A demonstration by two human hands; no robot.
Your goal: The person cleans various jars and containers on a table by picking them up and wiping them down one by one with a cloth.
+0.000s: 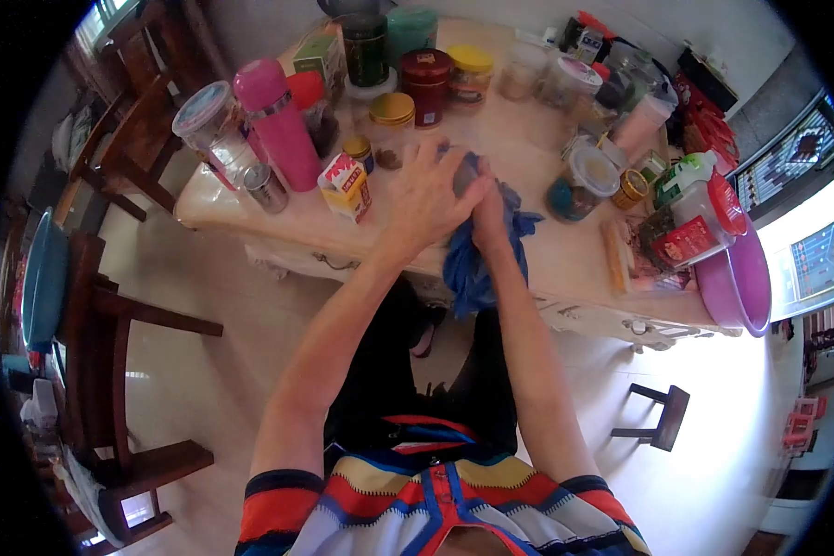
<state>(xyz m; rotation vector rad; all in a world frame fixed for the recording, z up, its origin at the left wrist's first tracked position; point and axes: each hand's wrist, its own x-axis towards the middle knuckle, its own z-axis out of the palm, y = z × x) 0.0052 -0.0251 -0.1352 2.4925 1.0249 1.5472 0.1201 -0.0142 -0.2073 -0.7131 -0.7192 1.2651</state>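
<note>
1. A greyish, rounded object [463, 174] is held between the two hands, just above the front part of the desk [565, 255]; what it is cannot be told, as it is largely covered by fingers.
2. By the left hand [423, 202], the object is gripped from the side, with the fingers bent over it and the thumb reaching across.
3. By the right hand [493, 221], a blue cloth [473, 273] is gripped in a narrow, bunched hold, its loose folds hanging over the desk's edge.
4. Wiping of the object appears to be in hand, though the contact is partly hidden.
5. For continued rubbing, a steady left grip and clearance from the nearby yellow-and-red carton [347, 190] and gold-lidded jar [391, 125] would be called for.
</note>
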